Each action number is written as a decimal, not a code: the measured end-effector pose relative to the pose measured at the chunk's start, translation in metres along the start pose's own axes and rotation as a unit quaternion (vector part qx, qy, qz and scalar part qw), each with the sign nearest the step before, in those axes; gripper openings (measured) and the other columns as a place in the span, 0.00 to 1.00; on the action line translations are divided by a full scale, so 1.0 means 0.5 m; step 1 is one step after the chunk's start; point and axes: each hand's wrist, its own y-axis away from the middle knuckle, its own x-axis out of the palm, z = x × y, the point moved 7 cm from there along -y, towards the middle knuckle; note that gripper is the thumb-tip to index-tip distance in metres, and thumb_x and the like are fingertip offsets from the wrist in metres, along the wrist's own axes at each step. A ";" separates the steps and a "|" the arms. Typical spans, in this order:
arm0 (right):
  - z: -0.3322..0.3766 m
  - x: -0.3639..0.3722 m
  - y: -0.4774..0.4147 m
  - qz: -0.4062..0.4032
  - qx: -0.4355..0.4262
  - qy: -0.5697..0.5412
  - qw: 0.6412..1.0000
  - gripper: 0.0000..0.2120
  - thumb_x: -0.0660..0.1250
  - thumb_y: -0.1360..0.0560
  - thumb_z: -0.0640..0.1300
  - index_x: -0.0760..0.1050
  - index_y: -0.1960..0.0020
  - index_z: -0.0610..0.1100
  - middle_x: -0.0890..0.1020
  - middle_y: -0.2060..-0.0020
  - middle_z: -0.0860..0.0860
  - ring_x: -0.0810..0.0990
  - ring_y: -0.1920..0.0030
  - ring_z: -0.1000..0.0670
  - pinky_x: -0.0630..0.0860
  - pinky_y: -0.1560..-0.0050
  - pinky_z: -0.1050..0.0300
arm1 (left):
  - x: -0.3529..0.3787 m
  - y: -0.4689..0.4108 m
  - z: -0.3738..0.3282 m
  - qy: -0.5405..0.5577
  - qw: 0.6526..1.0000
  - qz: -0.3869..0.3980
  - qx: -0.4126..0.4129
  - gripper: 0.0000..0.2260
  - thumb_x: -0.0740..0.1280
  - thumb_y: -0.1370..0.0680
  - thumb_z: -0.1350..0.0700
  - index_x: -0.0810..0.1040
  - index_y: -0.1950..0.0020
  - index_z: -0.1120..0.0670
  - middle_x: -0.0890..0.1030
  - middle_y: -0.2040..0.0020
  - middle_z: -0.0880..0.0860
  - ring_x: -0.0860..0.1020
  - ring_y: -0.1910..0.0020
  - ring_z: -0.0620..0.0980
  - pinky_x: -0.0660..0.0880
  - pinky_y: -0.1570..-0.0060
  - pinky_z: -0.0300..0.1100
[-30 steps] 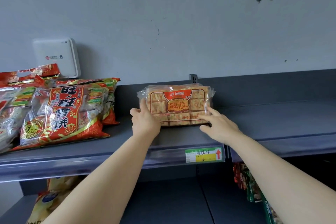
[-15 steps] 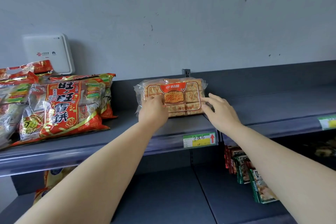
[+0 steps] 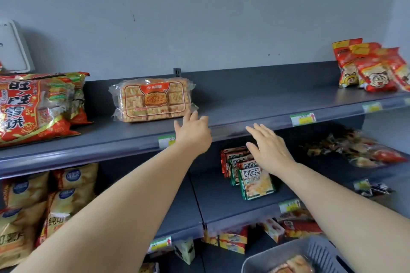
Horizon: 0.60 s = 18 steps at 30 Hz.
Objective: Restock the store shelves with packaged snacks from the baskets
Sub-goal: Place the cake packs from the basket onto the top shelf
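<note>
Just right of the pack (image 3: 153,99), the left hand (image 3: 193,133) hovers empty, fingers straight. Farther right, the right hand (image 3: 269,150) likewise.

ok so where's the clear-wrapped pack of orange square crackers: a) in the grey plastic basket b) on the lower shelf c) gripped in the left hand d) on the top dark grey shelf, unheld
d: the clear-wrapped pack of orange square crackers stands on the top dark grey shelf, and the left hand and right hand are both open, fingers straight, gripping nothing.
</note>
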 end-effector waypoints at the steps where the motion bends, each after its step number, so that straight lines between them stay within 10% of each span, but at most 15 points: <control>1: -0.030 -0.009 0.029 0.008 0.008 0.009 1.000 0.25 0.54 0.17 0.51 0.56 0.22 0.50 0.57 0.22 0.50 0.51 0.22 0.50 0.54 0.25 0.48 | 0.011 0.016 -0.025 -0.004 1.000 0.006 -0.001 0.22 0.56 0.16 0.52 0.60 0.22 0.51 0.52 0.19 0.55 0.44 0.20 0.55 0.47 0.25 0.63; 18: -0.285 0.052 0.387 0.207 0.075 0.052 0.974 0.26 0.57 0.18 0.48 0.57 0.22 0.50 0.54 0.21 0.48 0.50 0.22 0.47 0.56 0.26 0.45 | 0.303 0.302 -0.316 0.015 0.971 0.238 0.033 0.29 0.58 0.17 0.51 0.49 0.19 0.50 0.61 0.21 0.52 0.49 0.20 0.57 0.48 0.25 0.63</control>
